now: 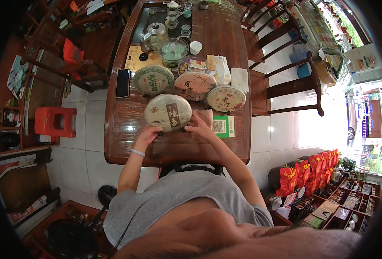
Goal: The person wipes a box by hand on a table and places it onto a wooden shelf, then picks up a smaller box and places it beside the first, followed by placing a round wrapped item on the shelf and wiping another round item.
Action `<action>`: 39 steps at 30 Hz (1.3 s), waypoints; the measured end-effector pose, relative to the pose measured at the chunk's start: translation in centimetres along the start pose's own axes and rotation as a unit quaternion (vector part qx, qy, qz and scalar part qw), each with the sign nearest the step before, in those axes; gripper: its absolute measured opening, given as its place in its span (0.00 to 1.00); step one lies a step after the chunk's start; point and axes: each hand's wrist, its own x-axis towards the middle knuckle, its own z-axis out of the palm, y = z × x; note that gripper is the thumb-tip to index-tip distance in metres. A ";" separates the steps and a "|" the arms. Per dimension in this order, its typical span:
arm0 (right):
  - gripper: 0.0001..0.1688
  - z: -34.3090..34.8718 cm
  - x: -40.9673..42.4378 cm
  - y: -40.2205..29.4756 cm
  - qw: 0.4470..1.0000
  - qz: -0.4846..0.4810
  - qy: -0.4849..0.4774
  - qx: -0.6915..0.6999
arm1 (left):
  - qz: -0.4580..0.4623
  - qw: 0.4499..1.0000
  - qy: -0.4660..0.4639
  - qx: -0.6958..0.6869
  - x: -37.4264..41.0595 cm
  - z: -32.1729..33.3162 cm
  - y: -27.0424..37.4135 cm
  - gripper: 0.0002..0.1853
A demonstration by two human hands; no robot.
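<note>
A round paper-wrapped tea cake (158, 111) with a dark printed label leans nearly upright near the front of the wooden table (126, 142). My left hand (150, 133) grips its lower left edge, thumb on the front. At the lower right edge is my right hand (200, 125), its thumb and fingers on the rim. Behind it, three more wrapped tea cakes are propped up: a green-bordered one (153, 79), a pink one (195, 84) and a cream one (226, 98). A folded brown cloth (204, 116) lies just beyond my right hand.
A green-and-white card with a printed code (223, 126) lies right of the cloth. A phone (123, 83) rests by the left edge. Farther back are a glass bowl (173, 51), a glass teapot (157, 35) and a white cup (195, 47). Wooden chairs (288, 90) line the right side.
</note>
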 end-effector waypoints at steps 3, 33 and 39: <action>0.40 -0.7 1.2 2.1 0.998 0.047 -0.036 0.032 | -0.011 0.999 -0.025 0.029 -0.3 2.4 0.1 0.24; 0.25 -6.5 -10.9 11.2 0.961 -0.055 0.055 0.265 | -0.097 0.977 -0.119 0.150 -0.9 11.9 -9.2 0.22; 0.24 -6.6 -10.5 12.6 0.964 0.009 0.041 0.261 | -0.077 0.980 -0.105 0.154 -2.1 12.0 -9.1 0.27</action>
